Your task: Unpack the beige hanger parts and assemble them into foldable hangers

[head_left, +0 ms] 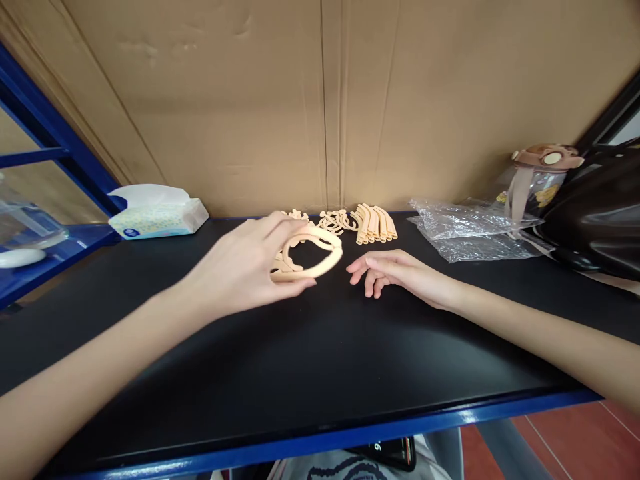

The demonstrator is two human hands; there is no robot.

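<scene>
My left hand [245,263] is closed around a beige plastic piece [324,268], which looks like the joined curved arms of a folding hanger. Held above the table, it forms an open oval with its jointed end pointing right; my fingers hide its left part. My right hand [385,270] hovers just right of that end, fingers apart and loosely bent, holding nothing. Behind the hands lie a pile of beige hook-shaped parts [337,221] and a neat row of curved beige arms [375,224]. More beige parts are partly hidden behind my left hand.
On the black table [320,373], a tissue pack [160,217] stands at the back left. Clear plastic bags [465,230] lie at the right, by a drinking bottle [540,183] and a shiny dark bag [595,207]. Cardboard [225,100] walls the back. A phone [395,453] sits below the front edge.
</scene>
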